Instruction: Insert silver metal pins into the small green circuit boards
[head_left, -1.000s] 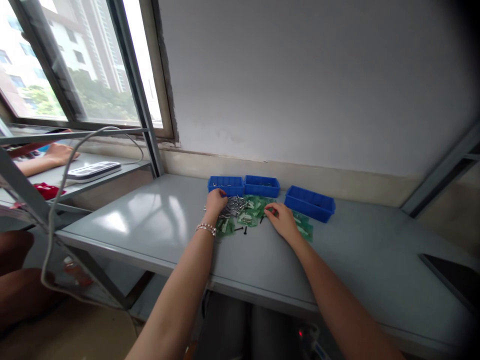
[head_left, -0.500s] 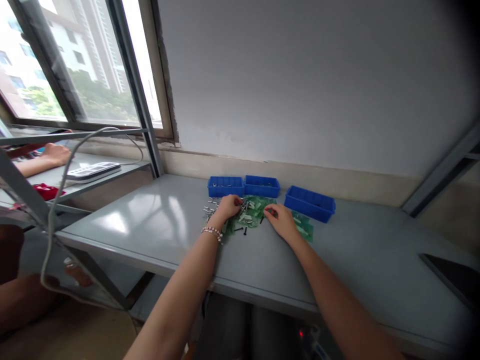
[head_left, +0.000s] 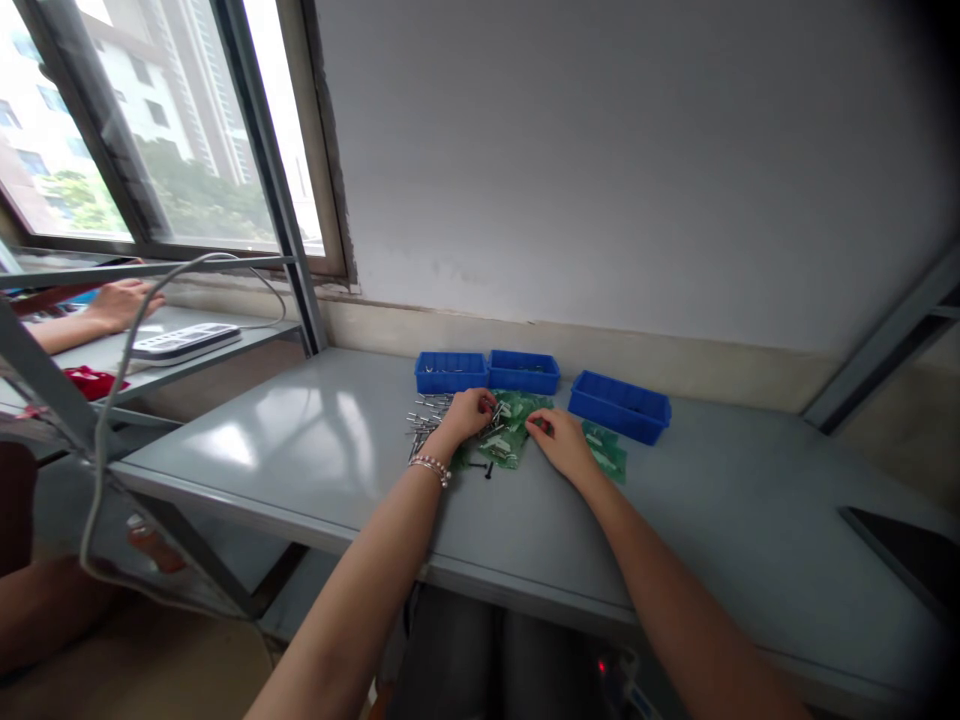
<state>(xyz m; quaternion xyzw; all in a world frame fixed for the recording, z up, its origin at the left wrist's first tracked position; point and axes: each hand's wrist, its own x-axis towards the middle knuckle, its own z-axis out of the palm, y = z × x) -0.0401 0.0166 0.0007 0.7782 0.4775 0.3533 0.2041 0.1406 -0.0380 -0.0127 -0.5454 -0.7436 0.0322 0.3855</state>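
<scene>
Two hands, close together over green bags and loose metal pieces.
Since a second ago the left hand (head_left: 471, 412) has shifted right, from the pile's left part near the left blue bin (head_left: 451, 372) to where the metal pieces (head_left: 426, 425) meet the green bags (head_left: 508, 452), so its reach now lies nearer the right hand (head_left: 555, 435), which has stayed almost in place. Left fingers are curled, the fingertips drawn in at the bags' edge; whether they grasp a piece I cannot tell. Right thumb and fingers bend toward each other beside the bags, partly closed, contents unclear. Two black screws (head_left: 489, 471) lie in front on the tabletop (head_left: 315, 460); another green bag (head_left: 609, 455) lies just beyond the right wrist.
</scene>
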